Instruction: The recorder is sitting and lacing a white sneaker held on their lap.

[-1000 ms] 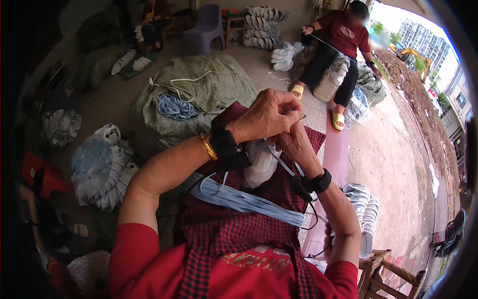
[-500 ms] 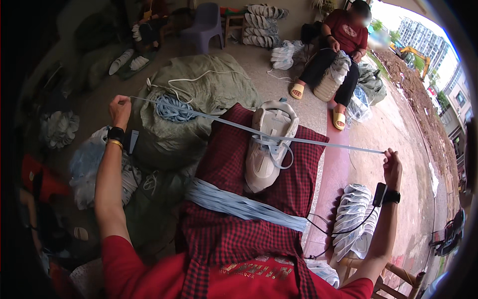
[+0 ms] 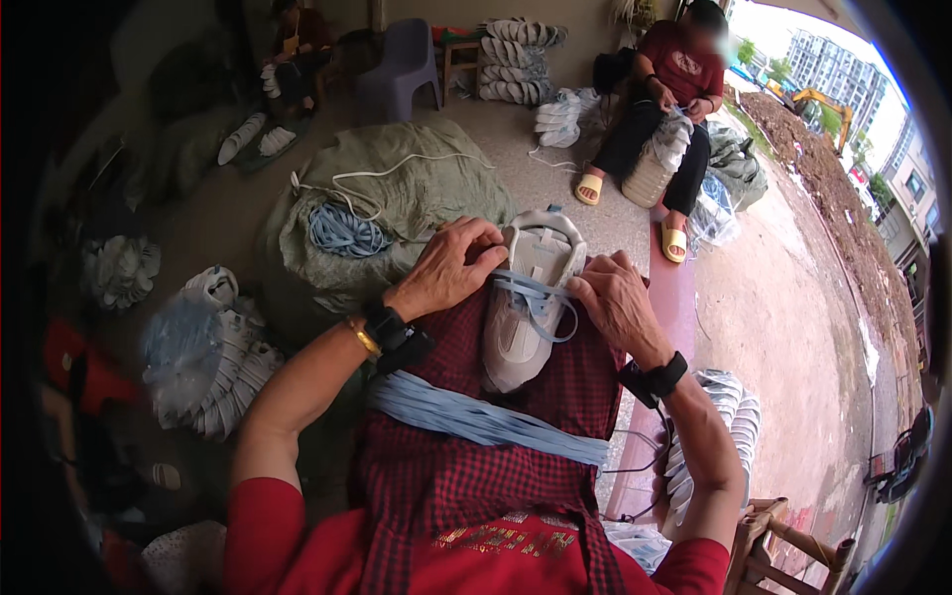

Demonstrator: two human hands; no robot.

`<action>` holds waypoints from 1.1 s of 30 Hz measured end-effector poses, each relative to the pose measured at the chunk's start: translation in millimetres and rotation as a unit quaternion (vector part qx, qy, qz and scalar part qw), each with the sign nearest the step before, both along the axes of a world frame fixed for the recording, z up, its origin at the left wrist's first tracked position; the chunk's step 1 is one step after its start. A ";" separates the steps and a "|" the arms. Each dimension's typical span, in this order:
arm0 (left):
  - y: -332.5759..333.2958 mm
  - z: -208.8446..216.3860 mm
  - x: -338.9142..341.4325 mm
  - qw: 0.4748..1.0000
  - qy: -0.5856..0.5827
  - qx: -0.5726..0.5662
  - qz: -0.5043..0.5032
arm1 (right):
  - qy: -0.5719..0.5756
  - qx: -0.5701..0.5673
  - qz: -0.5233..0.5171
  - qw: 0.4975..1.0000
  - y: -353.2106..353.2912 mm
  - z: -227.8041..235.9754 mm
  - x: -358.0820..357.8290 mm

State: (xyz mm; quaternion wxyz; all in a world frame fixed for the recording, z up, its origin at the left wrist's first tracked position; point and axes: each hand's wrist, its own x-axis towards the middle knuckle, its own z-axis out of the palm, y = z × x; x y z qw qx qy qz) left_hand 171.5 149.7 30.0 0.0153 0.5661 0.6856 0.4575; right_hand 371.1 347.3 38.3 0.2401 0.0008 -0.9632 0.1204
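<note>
a pale shoe [image 3: 516, 355] on the person's checkered apron [image 3: 446, 486], toe toward the body, left hand [image 3: 451, 265] and right hand [image 3: 619, 302] at either side of it, each pinching a pale blue lace [image 3: 535, 287], bundled laces [image 3: 486, 418] across the lap

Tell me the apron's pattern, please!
The apron has red and black checks, best seen in head view.
</note>
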 end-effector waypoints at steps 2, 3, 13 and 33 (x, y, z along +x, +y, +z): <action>17.7 -4.4 -4.4 0.999 0.003 -0.043 0.010 | 0.000 -0.011 0.021 1.000 -6.6 1.2 0.0; 21.4 -1.5 -5.8 0.998 -0.009 -0.063 0.024 | -0.025 -0.146 -0.010 0.989 -8.0 5.4 -0.5; 32.3 -8.8 -10.8 0.995 -0.009 -0.103 0.008 | -0.018 -0.319 -0.100 0.942 61.4 -29.3 38.3; 13.0 -18.4 -19.4 0.997 0.037 -0.065 -0.021 | -0.111 -0.248 0.139 0.952 -36.3 16.5 32.0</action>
